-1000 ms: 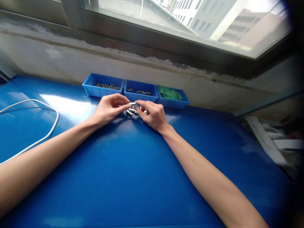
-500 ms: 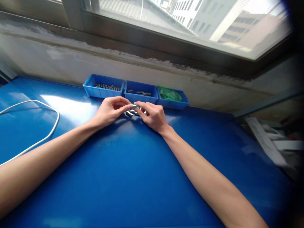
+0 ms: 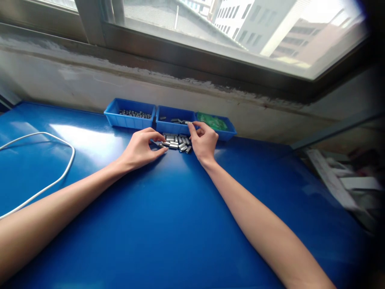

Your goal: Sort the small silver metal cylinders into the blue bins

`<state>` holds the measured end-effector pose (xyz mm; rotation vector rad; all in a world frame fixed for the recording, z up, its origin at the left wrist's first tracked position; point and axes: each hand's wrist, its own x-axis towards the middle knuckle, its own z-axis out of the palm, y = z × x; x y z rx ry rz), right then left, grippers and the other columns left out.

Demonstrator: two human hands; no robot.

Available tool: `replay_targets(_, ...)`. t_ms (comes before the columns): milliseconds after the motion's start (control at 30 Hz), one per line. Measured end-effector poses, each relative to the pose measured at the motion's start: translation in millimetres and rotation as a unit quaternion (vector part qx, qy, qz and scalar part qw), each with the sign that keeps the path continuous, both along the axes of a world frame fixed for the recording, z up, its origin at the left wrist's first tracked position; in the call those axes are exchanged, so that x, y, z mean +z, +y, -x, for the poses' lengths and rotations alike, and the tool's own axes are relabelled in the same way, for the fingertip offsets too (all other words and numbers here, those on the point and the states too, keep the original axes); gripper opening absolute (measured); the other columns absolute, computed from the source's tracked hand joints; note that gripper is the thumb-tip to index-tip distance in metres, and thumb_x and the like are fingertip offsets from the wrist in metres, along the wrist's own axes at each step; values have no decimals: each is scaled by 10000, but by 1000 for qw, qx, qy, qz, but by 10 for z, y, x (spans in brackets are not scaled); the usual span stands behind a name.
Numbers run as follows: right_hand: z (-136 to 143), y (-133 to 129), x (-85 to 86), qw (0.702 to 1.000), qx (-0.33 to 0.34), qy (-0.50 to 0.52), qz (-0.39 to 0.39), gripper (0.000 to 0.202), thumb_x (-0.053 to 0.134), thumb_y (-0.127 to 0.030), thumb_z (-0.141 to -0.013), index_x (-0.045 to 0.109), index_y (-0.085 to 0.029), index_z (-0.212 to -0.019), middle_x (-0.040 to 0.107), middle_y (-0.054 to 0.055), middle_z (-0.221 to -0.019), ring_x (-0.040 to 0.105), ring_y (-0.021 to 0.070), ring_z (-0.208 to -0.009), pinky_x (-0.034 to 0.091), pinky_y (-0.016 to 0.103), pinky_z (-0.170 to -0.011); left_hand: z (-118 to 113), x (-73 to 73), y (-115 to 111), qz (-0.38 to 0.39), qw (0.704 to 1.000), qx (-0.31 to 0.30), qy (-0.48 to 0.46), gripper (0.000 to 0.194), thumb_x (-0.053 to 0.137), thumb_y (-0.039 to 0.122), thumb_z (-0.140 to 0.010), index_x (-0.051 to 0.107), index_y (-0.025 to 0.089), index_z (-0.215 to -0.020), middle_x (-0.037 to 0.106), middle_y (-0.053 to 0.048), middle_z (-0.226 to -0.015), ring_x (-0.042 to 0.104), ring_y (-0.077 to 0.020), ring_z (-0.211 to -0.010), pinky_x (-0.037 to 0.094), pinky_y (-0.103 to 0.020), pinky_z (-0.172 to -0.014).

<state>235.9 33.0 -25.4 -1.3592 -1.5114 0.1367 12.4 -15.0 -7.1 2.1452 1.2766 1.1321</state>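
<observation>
Small silvery metal pieces [image 3: 173,146], short and block-like, lie in a loose pile on the blue table in front of the bins. At the pile's left edge is my left hand [image 3: 140,147], its thumb and fingers curved and apart around the nearest pieces; whether it touches them is unclear. My right hand [image 3: 205,140] is at the front rim of the middle blue bin [image 3: 171,127], above the pile's right side. Its thumb and index finger are pinched together, and what lies between them cannot be made out.
The left blue bin [image 3: 128,121] contains many small grey metal parts. Green plastic material [image 3: 212,121] fills the right blue bin [image 3: 230,131]. A white cable [image 3: 73,154] curves over the table's left side. Behind the bins are a wall and a window.
My hands have moved apart from their meeting point over the pile. The right went right, to the middle bin's rim; the left dropped slightly and its fingers spread. More of the pile shows.
</observation>
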Motion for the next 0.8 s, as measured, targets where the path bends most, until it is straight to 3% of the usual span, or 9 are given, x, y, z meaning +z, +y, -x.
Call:
replay_targets(200,29,-41,27,999,32,1,-2,347,626,-505,-949,782,-195,-955,676,3,-575,635,174,-544,473,288,-617,-5,-15,-11,-14,999,-21,32,222,661,224,-747,781,182,-929,732,-59,-948,665,-191,-810,530,-290,-806)
replay_targets(533,50,-51,41,998,60,10,-6,324,601,-496,-957,745,-207,-935,645,-12,-582,616,162,-530,469,277,-587,-23,-41,-29,-39,997,29,58,225,658,273,-778,747,200,-972,731,-39,-855,644,-187,-745,506,-293,-768)
replay_targets(800,53,-61,29,997,73,-9,-15,329,558,-480,-991,746,-210,-982,646,-9,-625,616,156,-561,475,271,-595,-6,-36,-25,-8,999,19,42,249,712,294,-803,724,204,-1035,716,-17,-802,606,-160,-670,485,-262,-697)
